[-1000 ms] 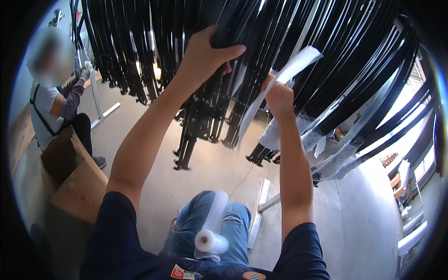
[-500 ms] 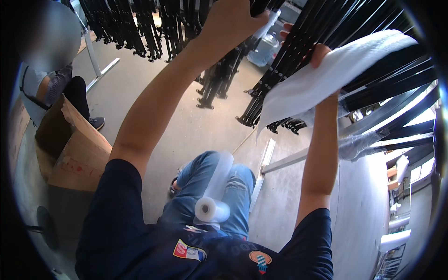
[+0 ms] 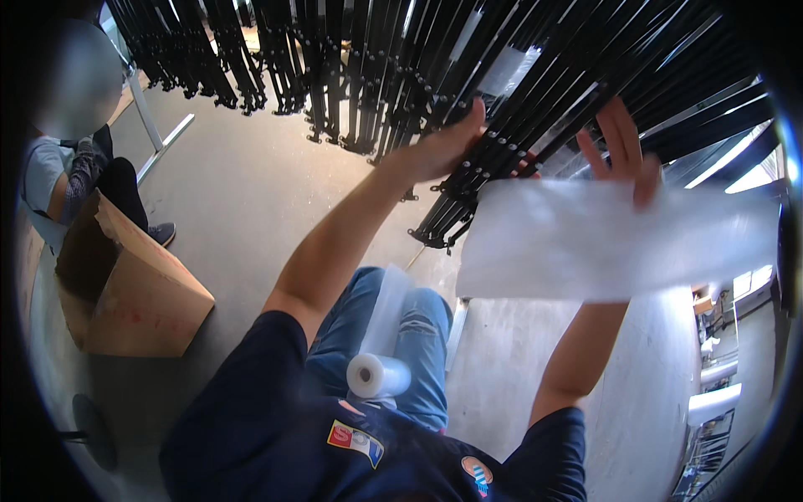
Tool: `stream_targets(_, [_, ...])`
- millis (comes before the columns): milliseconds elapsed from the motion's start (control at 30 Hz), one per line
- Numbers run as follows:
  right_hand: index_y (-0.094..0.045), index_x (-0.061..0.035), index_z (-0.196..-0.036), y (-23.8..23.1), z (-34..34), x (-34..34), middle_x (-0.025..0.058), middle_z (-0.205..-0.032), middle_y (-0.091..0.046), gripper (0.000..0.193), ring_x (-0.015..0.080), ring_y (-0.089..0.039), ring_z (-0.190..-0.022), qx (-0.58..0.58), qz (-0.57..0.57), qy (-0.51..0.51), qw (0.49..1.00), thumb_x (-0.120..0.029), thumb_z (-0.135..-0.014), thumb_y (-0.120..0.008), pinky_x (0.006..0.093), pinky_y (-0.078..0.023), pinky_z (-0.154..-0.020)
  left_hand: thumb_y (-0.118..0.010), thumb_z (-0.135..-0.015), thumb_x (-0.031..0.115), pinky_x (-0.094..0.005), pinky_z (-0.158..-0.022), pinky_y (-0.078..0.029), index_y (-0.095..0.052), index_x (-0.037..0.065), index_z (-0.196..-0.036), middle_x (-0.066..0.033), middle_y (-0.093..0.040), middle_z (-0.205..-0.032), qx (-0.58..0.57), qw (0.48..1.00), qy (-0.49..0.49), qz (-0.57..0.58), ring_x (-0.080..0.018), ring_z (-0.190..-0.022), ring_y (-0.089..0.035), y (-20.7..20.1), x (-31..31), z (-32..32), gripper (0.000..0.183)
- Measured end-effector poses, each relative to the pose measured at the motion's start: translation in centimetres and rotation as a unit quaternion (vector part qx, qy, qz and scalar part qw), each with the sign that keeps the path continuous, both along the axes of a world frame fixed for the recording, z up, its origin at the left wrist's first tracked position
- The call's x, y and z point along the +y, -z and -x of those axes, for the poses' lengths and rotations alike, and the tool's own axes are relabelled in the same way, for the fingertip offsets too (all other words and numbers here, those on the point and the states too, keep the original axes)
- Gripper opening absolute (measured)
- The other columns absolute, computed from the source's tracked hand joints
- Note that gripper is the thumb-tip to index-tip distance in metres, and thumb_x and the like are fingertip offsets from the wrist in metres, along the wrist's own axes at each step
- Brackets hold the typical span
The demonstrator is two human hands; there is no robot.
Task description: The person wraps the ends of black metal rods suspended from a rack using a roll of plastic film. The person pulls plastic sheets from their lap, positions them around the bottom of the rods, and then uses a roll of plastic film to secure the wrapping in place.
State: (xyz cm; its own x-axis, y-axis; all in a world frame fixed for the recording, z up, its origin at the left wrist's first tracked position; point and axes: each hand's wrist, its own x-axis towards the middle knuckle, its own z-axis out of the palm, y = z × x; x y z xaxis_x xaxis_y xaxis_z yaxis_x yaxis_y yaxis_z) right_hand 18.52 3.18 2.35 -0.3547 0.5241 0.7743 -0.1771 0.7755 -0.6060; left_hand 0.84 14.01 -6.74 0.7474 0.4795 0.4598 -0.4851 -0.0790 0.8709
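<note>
My left hand [image 3: 452, 149] is closed round a bundle of long black slotted strips [image 3: 492, 151]; its fingertips show on the bundle's far side. To the right, my right hand [image 3: 623, 155] has its fingers raised beside the strips, slightly blurred. One of its digits overlaps the upper edge of a translucent white plastic sheet [image 3: 544, 243], which appears pinched there. The sheet spreads across in front of my right wrist and hides part of it. A roll of clear film [image 3: 381, 376] lies at my waist, with a loose length over my jeans.
More black strips [image 3: 335, 75] hang in rows along the top. An open cardboard box [image 3: 146, 284] stands at the left, near a seated person [image 3: 67, 176]. A pale metal frame leg [image 3: 163, 151] rests on the floor. White rolls [image 3: 715, 402] are at the far right.
My left hand has come down and right from the upper strips onto the bundle. My right hand has moved right and lower, and the plastic sheet has swung to lie flatter across the view.
</note>
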Motion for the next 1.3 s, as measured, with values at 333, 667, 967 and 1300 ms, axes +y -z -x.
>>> stream_targets(333, [-0.055, 0.0016, -0.08, 9.9, -1.2, -7.2, 0.007, -0.07, -0.056, 0.018, 0.0132, -0.053, -0.05, -0.133, 0.218, 0.128, 0.959, -0.015, -0.077, -0.059, 0.0269, -0.042, -0.049, -0.003, -0.072, 0.071, -0.0298, -0.1, -0.024, -0.037, -0.004, -0.123, -0.0151, -0.043, -0.124, 0.071, 0.988, 0.121, 0.058, -0.0214, -0.117, -0.038, 2.4, -1.9, 1.4, 0.097])
stream_targets(667, [-0.06, 0.0011, -0.073, 7.8, 2.2, -2.3, 0.0096, -0.056, -0.055, 0.022, 0.0171, -0.054, -0.056, -0.513, 0.261, 0.223, 0.786, -0.02, -0.078, -0.055, 0.0304, -0.043, -0.057, -0.008, -0.073, 0.072, -0.0313, -0.091, -0.034, -0.043, -0.002, -0.119, -0.0095, -0.05, -0.116, 0.087, 0.989, 0.104, 0.058, -0.0178, -0.106, -0.046, 4.5, -2.3, 1.5, 0.094])
stream_targets(967, [-0.057, 0.0017, -0.07, 7.0, 2.3, -2.0, 0.0054, -0.053, -0.054, 0.024, 0.0116, -0.053, -0.045, -0.404, 0.246, 0.273, 0.838, -0.014, -0.084, -0.047, 0.0231, -0.043, -0.045, -0.004, -0.067, 0.076, -0.0345, -0.097, -0.031, -0.032, 0.0, -0.127, -0.022, -0.039, -0.125, 0.118, 0.983, 0.099, -0.095, -0.0318, -0.118, -0.036, 5.4, 2.0, 1.8, 0.102])
stream_targets(1300, [-0.058, 0.003, -0.084, 7.2, 2.7, -0.9, 0.006, -0.063, -0.053, 0.012, 0.0116, -0.052, -0.054, -0.372, 0.171, 0.27, 0.872, -0.001, -0.084, -0.046, 0.0243, -0.044, -0.053, -0.024, -0.075, 0.064, -0.0396, -0.096, -0.032, -0.028, 0.005, -0.13, -0.018, -0.037, -0.127, 0.1, 0.957, 0.149, -0.23, -0.0306, -0.119, -0.036, 2.2, 2.4, 3.1, 0.081])
